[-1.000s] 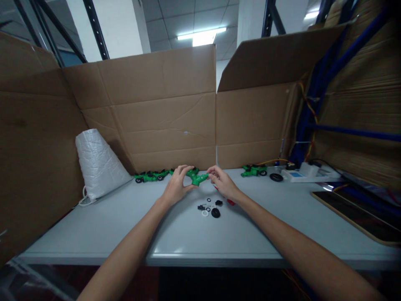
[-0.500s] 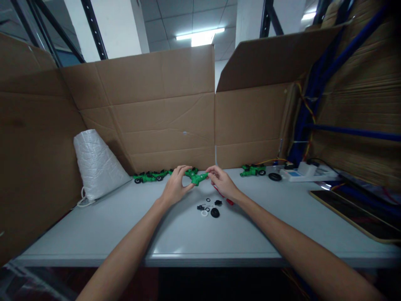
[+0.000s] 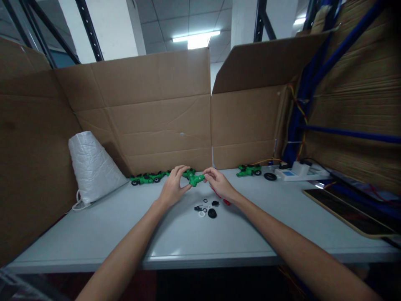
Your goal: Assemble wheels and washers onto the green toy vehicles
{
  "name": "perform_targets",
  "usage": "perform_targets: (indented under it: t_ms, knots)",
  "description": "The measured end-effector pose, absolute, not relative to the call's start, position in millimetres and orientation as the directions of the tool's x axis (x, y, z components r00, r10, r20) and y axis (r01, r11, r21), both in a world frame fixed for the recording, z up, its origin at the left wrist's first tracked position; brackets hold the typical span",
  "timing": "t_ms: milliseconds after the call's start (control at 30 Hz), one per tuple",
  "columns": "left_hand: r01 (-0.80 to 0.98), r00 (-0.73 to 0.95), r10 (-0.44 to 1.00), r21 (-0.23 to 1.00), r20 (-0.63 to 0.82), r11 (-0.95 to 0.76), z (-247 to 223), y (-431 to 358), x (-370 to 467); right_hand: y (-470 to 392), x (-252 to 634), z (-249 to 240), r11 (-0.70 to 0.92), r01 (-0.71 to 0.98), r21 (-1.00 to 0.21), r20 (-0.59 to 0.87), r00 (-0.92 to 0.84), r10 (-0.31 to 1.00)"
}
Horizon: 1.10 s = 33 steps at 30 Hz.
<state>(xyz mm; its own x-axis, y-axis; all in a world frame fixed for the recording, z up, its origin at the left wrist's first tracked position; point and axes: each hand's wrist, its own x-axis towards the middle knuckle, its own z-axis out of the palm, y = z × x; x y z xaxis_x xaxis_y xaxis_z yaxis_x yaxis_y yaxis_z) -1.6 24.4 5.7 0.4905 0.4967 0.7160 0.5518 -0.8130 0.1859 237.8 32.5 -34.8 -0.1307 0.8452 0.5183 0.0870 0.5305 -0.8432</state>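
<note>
My left hand (image 3: 173, 186) grips a branched green plastic fitting (image 3: 196, 180) between thumb and fingers, just above the table. The fingertips of my right hand (image 3: 220, 184) pinch its right-hand end; whether a smaller part is between them is too small to see. Below the fitting, on the table, lie a round black cap (image 3: 212, 213), a white ring (image 3: 201, 214), a small black ring (image 3: 205, 200), a black knob-like piece (image 3: 215, 203) and a dark small part (image 3: 198, 208). Beneath my right wrist a thin red tool (image 3: 226, 202) is partly hidden.
Several green fittings (image 3: 147, 179) with black parts line the table's back left. Another green fitting (image 3: 249, 170) and a black ring (image 3: 270, 176) lie back right, near a white power strip (image 3: 302, 172). A silver bag (image 3: 94, 167) leans left; cardboard walls (image 3: 163, 121) stand behind.
The whole view has shifted slightly. Both hands keep hold of the green fitting, which has turned a little, and the loose parts lie as before.
</note>
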Motion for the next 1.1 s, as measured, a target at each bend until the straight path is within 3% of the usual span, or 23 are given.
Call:
perform_targets:
  t_ms: [267,500,633,733,833,900,1100]
  knots:
    - [0.580,0.367,0.589,0.317,0.720,-0.750,4.5,18.7,0.8,37.9,236.5,-36.0,0.499,-0.033,-0.866,0.500,-0.078,0.862]
    - [0.624,0.381,0.585,0.268,0.716,-0.735,4.0,19.8,0.7,29.9,232.4,-32.4,0.472,-0.102,-0.876,0.483,-0.173,0.859]
    - [0.626,0.353,0.606,0.301,0.713,-0.719,4.5,21.4,3.7,26.5,228.7,-31.6,0.450,-0.124,-0.884,0.466,-0.207,0.860]
    - [0.556,0.281,0.718,0.502,0.636,-0.662,3.9,23.1,9.4,26.0,228.2,-31.3,0.467,-0.108,-0.878,0.479,-0.221,0.849]
    - [0.396,0.301,0.852,0.757,0.428,-0.520,0.3,26.2,14.9,27.3,229.6,-32.4,0.511,-0.075,-0.856,0.514,-0.214,0.831]
    - [0.331,0.350,0.867,0.819,0.355,-0.469,-2.9,27.1,16.5,29.1,231.0,-33.7,0.526,-0.061,-0.848,0.527,-0.200,0.826]
    - [0.319,0.285,0.771,0.702,0.570,-0.637,-2.2,19.8,12.5,34.3,233.8,-35.6,0.508,-0.049,-0.860,0.509,-0.152,0.847]
